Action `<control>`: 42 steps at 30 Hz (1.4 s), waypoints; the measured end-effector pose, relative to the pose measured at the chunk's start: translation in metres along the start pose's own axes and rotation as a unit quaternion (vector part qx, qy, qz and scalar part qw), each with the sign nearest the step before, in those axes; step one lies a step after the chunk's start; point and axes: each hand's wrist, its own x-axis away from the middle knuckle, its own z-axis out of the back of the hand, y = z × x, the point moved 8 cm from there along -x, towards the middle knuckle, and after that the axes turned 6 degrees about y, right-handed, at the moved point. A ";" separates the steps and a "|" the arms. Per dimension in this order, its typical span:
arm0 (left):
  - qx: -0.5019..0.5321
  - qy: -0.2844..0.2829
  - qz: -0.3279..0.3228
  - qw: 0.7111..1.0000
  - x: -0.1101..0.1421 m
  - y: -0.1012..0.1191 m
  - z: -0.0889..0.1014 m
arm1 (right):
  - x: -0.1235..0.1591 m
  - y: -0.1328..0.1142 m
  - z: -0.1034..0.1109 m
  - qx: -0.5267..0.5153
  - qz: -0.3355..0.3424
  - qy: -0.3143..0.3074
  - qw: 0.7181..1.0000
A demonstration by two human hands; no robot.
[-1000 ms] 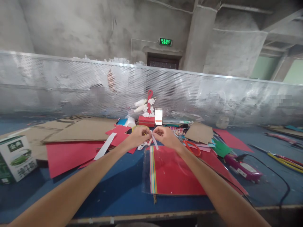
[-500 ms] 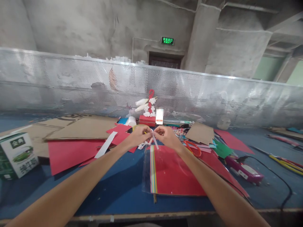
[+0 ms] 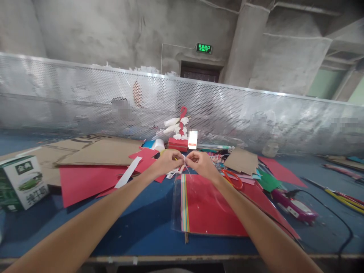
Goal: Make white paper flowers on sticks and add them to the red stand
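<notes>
My left hand (image 3: pixel 171 160) and my right hand (image 3: pixel 199 163) meet above the middle of the table, both with fingers pinched. Between their fingertips is a narrow white paper strip (image 3: pixel 186 165), its loose end hanging down and seen nearly edge-on. Just below the hands lies a clear sleeve of red paper (image 3: pixel 213 206) with a band of coloured sheets along its left edge. White paper scraps (image 3: pixel 172 173) lie under my left hand. Behind the hands stands a red box (image 3: pixel 178 144) with white paper flowers (image 3: pixel 178 131) and a red hook-shaped piece above it.
A milk carton (image 3: pixel 24 182) stands at the left, near flat cardboard (image 3: pixel 99 151) and red sheets. A white strip (image 3: pixel 128 172) lies on them. Red-handled scissors (image 3: pixel 233 180), a purple device (image 3: pixel 295 206) with a black cord, and a lit phone (image 3: pixel 192 140) are also there.
The white strip has turned between my fingertips, so its hanging end looks thinner than before. Both hands stay almost in place; the view has shifted slightly.
</notes>
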 end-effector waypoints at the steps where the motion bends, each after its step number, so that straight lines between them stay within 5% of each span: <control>1: 0.003 0.003 0.000 1.000 -0.001 -0.001 0.001 | 0.000 0.000 0.000 0.000 0.001 -0.001 1.000; 12: 0.025 0.022 0.008 0.999 -0.005 -0.017 -0.002 | 0.001 -0.003 0.000 0.029 0.023 -0.007 0.999; 24: 0.055 0.021 0.036 0.998 -0.003 -0.009 -0.002 | 0.001 -0.002 -0.001 0.027 0.026 -0.012 0.999; 42: 0.002 0.014 -0.010 1.000 -0.004 -0.008 -0.001 | 0.000 0.004 -0.005 0.014 0.013 -0.022 1.000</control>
